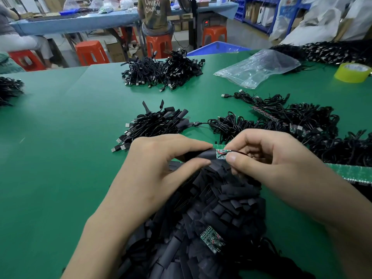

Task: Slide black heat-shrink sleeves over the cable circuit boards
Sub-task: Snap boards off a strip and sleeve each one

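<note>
Small electronics assembly workshop. Green-matted counter [60, 137], bundled black USB cables [161, 71] heaped beyond the fingers [193, 146], loose black sleeves [221, 198] piled beneath, circuit boards [350, 173] in strips to the right. Far beyond: orange stools [90, 53], seated worker [156, 15], blue shelving [259, 9].

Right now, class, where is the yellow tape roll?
The yellow tape roll sits far right on the green table, just right of the clear plastic bag, in the head view.
</note>
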